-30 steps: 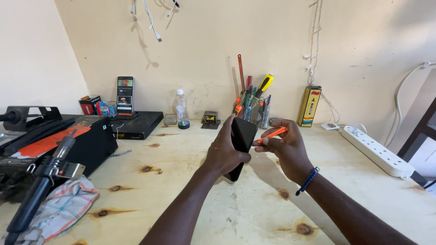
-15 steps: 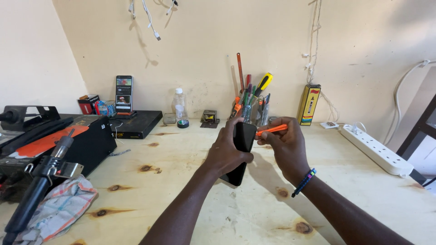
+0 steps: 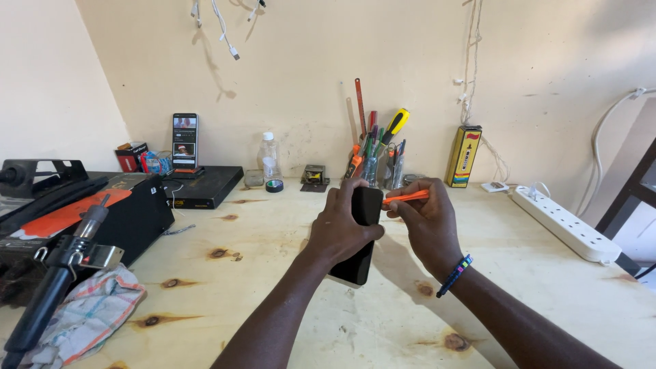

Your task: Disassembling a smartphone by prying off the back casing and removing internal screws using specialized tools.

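Observation:
My left hand [image 3: 339, 229] grips a black smartphone [image 3: 360, 236], held upright above the wooden bench with its back towards me. My right hand [image 3: 429, 222] pinches a thin orange pry tool [image 3: 404, 198] and holds its tip against the phone's upper right edge. A beaded bracelet [image 3: 454, 275] sits on my right wrist. The phone's screen side is hidden from me.
A cup of screwdrivers and tools [image 3: 376, 154] stands at the wall behind my hands. A white power strip [image 3: 564, 223] lies at the right. A black tool case [image 3: 102, 215], a soldering gun [image 3: 51, 283] and a cloth [image 3: 89, 314] lie at the left, and a second phone [image 3: 184, 140] leans on the wall.
Both hands have lifted slightly with the phone. The orange tool stays at the phone's upper right edge.

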